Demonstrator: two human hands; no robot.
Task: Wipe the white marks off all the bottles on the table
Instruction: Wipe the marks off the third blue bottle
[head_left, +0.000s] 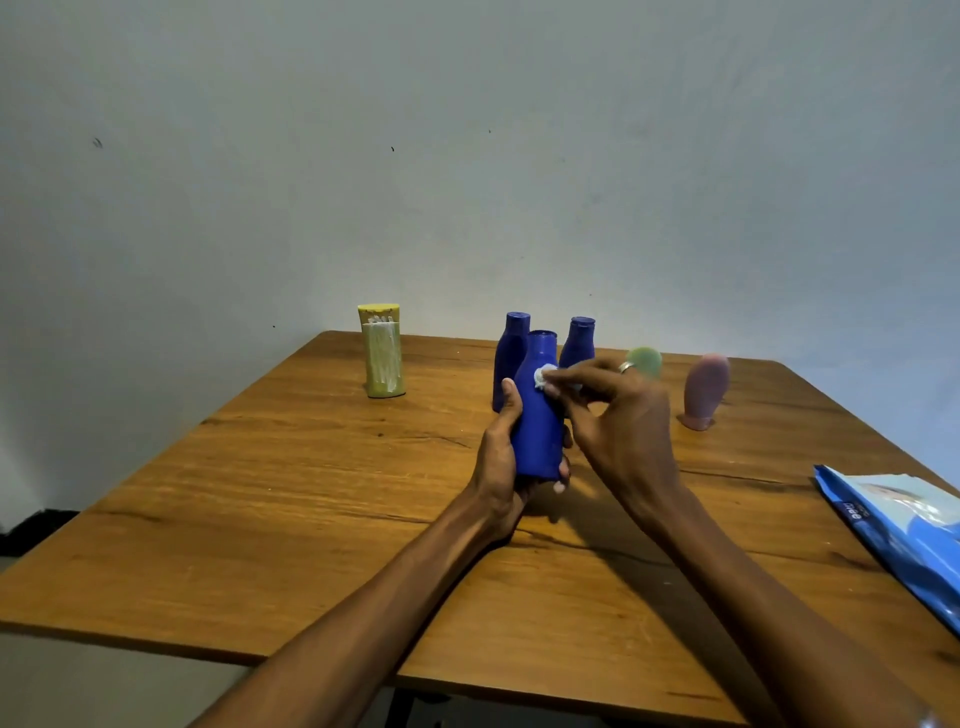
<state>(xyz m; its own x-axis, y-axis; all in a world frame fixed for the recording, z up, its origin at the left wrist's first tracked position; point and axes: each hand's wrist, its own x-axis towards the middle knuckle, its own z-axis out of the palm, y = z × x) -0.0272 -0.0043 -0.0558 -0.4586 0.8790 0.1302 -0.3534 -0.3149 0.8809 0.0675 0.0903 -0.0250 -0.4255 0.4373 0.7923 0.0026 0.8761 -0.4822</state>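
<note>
Above the table (311, 519), the left hand (501, 457) grips a blue bottle (537, 431) while the right hand (618, 415) pinches a wipe (545, 375) on it; the yellow bottle (383, 358) looks unwiped.

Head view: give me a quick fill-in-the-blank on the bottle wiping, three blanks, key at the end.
1. The left hand grips a ____ bottle above the table.
2. The right hand presses a small white wipe near that bottle's ____.
3. The bottle streaked all over with white marks is the ____ one.

Missing words: blue; neck; yellow
</note>
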